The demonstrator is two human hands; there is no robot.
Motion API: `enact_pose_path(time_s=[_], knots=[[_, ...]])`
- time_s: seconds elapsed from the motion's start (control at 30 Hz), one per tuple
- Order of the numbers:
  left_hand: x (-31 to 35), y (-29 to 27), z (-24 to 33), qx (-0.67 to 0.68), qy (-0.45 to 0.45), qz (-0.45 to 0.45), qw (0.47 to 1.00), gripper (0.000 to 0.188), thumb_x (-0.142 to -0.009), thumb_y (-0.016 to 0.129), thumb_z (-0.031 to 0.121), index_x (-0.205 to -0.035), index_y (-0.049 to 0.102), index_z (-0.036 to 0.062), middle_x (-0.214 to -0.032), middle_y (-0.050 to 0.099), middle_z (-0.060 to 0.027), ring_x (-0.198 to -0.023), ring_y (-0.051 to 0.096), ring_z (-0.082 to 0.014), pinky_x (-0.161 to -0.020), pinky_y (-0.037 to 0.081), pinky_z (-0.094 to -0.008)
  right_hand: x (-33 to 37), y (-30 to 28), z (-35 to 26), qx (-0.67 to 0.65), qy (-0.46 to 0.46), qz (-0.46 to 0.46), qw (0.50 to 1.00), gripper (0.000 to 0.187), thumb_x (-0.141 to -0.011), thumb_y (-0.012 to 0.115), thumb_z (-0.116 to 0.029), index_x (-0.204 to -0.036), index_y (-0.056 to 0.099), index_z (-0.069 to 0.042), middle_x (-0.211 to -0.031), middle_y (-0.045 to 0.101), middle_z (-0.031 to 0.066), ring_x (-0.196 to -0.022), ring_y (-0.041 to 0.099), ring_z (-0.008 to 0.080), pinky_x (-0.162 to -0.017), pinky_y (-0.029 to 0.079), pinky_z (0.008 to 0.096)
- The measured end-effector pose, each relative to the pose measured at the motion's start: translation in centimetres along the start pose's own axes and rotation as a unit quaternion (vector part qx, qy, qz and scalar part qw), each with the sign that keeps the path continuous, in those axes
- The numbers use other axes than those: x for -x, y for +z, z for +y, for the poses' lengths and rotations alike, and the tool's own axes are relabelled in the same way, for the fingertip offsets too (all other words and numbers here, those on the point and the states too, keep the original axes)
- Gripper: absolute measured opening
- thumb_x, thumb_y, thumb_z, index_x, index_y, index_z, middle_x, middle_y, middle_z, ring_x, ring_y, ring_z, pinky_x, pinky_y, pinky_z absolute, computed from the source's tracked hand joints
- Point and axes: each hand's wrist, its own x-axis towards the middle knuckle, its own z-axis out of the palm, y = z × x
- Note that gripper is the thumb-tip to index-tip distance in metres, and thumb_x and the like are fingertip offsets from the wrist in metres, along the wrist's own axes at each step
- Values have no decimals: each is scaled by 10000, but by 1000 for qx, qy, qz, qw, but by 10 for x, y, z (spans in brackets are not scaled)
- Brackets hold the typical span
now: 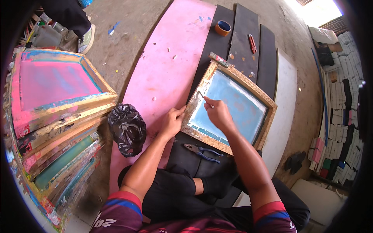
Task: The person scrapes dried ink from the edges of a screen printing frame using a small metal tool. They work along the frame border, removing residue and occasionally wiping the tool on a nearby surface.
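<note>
A wooden screen-printing frame (243, 79) with pale blue mesh lies tilted on dark boards in front of me. My left hand (172, 122) grips its left edge, fingers pressed against the wood. Over the mesh near that edge, my right hand (218, 113) is closed on a thin dark tool (200, 94) with a bent end. Its tip reaches the inner side of the left frame bar; the rest is hidden in my fingers. Pliers (203, 152) with blue handles lie just below the frame. A paint-stained strip (220, 59) shows at the frame's top corner.
A pink board (171, 54) runs along the left, with a black plastic bag bundle (127, 130) at its edge. Stacked paint-covered frames (62, 110) stand further left. An orange tape roll (223, 28) and red utility knife (252, 43) lie beyond. Another person's foot (87, 39) is upper left.
</note>
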Motion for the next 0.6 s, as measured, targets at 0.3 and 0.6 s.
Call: enact_pose_path(time_s=[0.3,0.6], knots=[[-9,-2,5,18,-2,2,1000,377,-1061,647,156,-1431,707,116,-1021,682,-153,-943,687,-276,-894,537,-383,-25,31,65,-102,-143,48,983,423,-1105,655,-300,-1507,660,-169,-717,661,20,-545,551,119,-506,438,342],[-6,-5,-7,25,-8,2,1000,376,-1061,647,147,-1429,705,101,-1056,701,-150,-962,691,-271,-908,538,-376,-20,-19,10,-476,294,-202,804,444,-1116,646,-315,-1549,621,-221,-641,492,-40,-483,369,44,-404,282,270]])
